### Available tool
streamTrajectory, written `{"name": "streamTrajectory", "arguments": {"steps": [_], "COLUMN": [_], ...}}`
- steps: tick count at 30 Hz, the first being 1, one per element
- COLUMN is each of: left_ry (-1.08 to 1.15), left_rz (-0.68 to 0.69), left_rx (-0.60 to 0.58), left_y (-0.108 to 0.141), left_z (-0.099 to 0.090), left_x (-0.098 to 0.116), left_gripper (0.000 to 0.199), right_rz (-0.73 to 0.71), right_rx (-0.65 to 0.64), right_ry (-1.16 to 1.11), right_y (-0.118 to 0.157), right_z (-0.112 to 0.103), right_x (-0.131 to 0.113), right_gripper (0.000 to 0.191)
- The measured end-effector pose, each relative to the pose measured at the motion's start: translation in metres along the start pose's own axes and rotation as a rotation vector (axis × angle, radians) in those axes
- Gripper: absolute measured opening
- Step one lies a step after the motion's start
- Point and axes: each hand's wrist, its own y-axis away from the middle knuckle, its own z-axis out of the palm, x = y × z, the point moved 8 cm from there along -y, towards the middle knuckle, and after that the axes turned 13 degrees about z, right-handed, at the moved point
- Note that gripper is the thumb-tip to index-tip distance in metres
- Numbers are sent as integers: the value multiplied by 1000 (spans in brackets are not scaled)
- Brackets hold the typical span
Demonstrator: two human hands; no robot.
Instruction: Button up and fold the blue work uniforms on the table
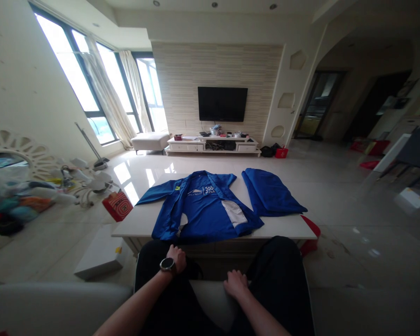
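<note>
My left hand (177, 258), with a round watch (167, 264) on its wrist, rests on my left thigh, its fingers curled and nothing seen in them. By the inner side of my right thigh lies my right hand (235, 282), fingers bent inward, with no object visible in it. Beyond both hands, a blue jacket (206, 198) is spread on a white coffee table (280, 228), its front open and its white-lettered inside facing up. One sleeve reaches left; pale patches show on its front panels. A folded blue garment (271, 192) lies to its right. Neither hand touches the clothes.
A white box (101, 254) and a red bag (117, 205) stand on the floor left of the table. Something red (311, 233) shows at the table's right end. Clutter lines the left wall. A TV stand (187, 146) is at the far wall.
</note>
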Motion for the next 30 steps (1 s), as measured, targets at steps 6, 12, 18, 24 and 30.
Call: {"name": "streamTrajectory", "arguments": {"steps": [6,12,18,24,30], "left_ry": [37,76,43,70,75], "left_rz": [17,33,-47,-62,-56], "left_rx": [65,98,37,-6,13], "left_y": [7,10,1,-7,0], "left_z": [-11,-13,7,11,5], "left_x": [0,1,-7,-4,-5], "left_gripper": [43,41,34,34,42], "right_rz": [1,-1,4,-4,-5], "right_rx": [-20,-28,-3,-9,-15], "right_ry": [2,0,3,1,-1], "right_y": [2,2,3,2,3], "right_z": [-2,-3,-2,0,-3], "right_x": [-2,-3,-2,0,-1], "right_gripper": [39,39,39,39,39]}}
